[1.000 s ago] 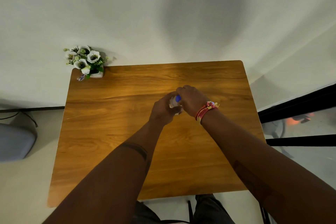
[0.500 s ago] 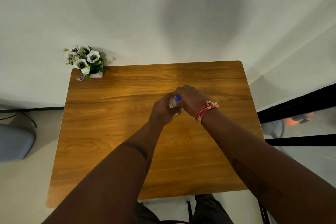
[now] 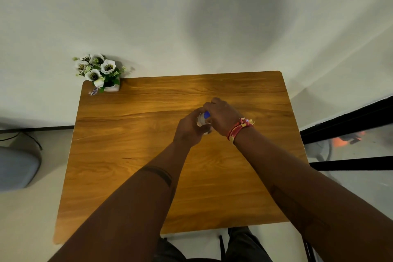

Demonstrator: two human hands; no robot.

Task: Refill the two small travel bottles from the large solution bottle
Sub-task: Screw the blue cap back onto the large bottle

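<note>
Hands meet over the middle of the wooden table (image 3: 131,155), both curled tight round 1 small white bottle (image 3: 201,120) with a blue cap (image 3: 207,115). The left hand (image 3: 189,128) wraps the bottle's body from the near-left side, its fingers closed about it so that only a sliver of white shows above and a little more below, near the tabletop. The right hand (image 3: 221,116) arches over from the far-right, fingers bent down round the blue cap, covering most of it. Between them the 2 hands hide nearly all of the bottle, so I cannot tell whether it stands on the wood or is lifted just clear, nor which of the task's bottles it is. Red and yellow thread bands (image 3: 239,128) circle the right wrist, and a dark band (image 3: 160,174) marks the left forearm. Off at the far-left corner of the table stands a small white pot of white flowers (image 3: 98,71), well apart from the hands, with a small crumpled wrapper (image 3: 93,91) just beside it. Left of the table, on the floor, sits a grey seat (image 3: 18,168).
</note>
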